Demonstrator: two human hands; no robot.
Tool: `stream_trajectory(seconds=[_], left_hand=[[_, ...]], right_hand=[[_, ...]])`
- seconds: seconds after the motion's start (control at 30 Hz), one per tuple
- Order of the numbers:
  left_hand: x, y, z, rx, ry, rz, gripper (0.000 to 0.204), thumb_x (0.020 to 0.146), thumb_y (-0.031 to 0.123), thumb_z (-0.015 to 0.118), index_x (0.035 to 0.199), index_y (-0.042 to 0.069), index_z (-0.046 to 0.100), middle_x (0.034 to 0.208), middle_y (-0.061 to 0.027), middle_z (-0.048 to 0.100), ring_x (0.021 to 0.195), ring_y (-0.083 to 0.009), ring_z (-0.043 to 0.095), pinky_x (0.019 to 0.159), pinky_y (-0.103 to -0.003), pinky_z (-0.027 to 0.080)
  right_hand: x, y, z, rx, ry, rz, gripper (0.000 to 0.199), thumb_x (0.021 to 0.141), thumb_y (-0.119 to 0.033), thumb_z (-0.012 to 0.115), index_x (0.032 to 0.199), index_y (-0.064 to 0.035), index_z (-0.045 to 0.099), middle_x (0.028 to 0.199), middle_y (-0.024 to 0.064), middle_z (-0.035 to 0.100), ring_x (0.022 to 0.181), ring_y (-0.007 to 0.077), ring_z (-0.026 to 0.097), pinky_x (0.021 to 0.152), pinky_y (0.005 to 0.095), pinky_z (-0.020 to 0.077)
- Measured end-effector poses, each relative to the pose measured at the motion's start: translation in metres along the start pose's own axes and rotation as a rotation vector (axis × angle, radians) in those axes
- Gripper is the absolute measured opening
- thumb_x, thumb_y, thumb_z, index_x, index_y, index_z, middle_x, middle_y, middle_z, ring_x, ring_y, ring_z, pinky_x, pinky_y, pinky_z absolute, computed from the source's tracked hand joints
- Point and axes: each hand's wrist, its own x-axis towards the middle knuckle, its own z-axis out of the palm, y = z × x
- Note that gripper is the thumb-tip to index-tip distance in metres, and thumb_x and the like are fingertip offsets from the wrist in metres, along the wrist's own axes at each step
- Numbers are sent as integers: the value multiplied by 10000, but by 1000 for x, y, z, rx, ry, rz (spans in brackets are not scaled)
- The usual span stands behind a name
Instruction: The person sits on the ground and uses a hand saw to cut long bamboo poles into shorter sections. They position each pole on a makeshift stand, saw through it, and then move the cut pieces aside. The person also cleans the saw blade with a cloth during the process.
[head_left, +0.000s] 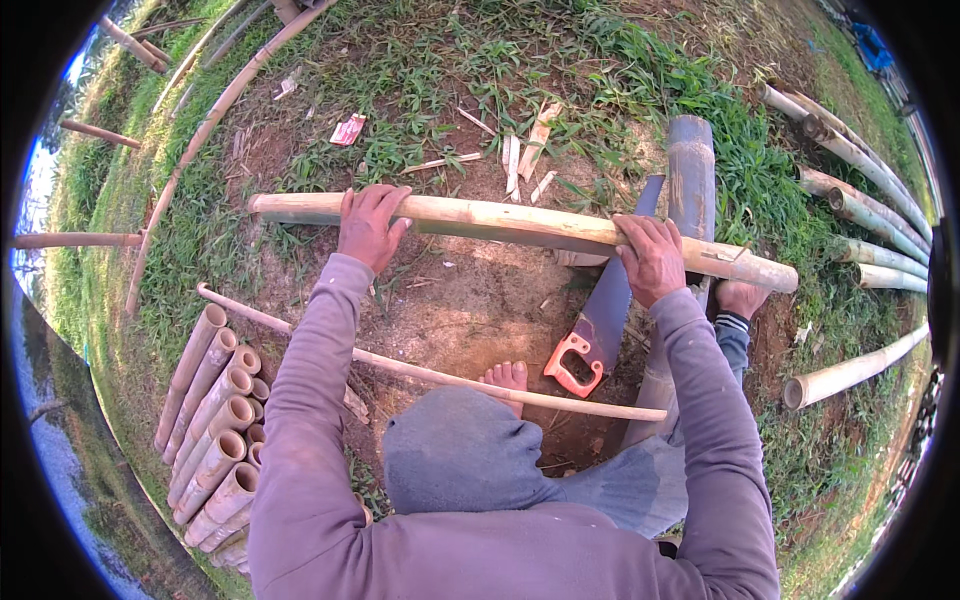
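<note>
A long bamboo pole [510, 218] lies crosswise in front of me, its right part over a thick grey bamboo log [690, 170]. My left hand [372, 228] is closed over the pole's left part, fingers on the far side. Further right, my right hand [652, 258] grips the same pole near the log. A handsaw [603, 312] with an orange handle rests below the pole beside my right hand, its blade passing beneath the pole. Nearer to me, a thin bamboo stick [480, 380] runs across under my left forearm.
Cut bamboo tubes [205, 415] are stacked at the left. Several longer bamboo poles [875, 215] lie on the grass at the right. Split bamboo pieces [538, 140] and a red-and-white wrapper [348, 130] are on the ground beyond. My feet [507, 378] are close to the saw and the log.
</note>
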Motion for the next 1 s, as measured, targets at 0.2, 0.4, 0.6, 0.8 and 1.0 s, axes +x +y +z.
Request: stream_trajectory(seconds=[0.2,0.4,0.6,0.8,1.0], left_hand=[[-41,53,12,-100,31,112,597,834,198,820,1404,175,646,1272,-88,623,1274,-315,576,1236,-579,296],[-110,72,20,-134,-151,165,572,815,180,832,1357,150,649,1240,-105,622,1243,-339,580,1198,-579,358],[-169,34,40,-125,-232,55,593,787,118,850,1339,132,632,1240,-130,629,1228,-372,576,1156,-557,401],[-180,15,62,-119,-264,39,567,790,96,854,1312,114,634,1259,-143,635,1228,-398,573,1092,-524,451],[-156,43,71,-146,-309,106,554,796,114,861,1303,109,638,1241,-152,646,1199,-405,590,1076,-503,467]], right_hand=[[-78,4,-44,7,-14,-40,557,870,-133,775,1405,-114,623,1335,82,679,1242,315,612,1139,527,388],[-168,-6,-18,-29,-8,33,614,808,-120,816,1394,-136,633,1354,50,667,1268,283,600,1160,537,381],[-221,-65,7,-11,-162,-122,508,871,-288,768,1345,-156,641,1106,67,655,1071,278,655,961,477,489],[-251,-70,37,-119,-290,4,632,832,-380,809,1375,-135,595,1104,72,657,1033,276,657,934,456,482],[-243,-67,23,39,-208,-2,563,834,-391,818,1295,-117,645,1197,98,672,1150,293,636,1025,484,457]])
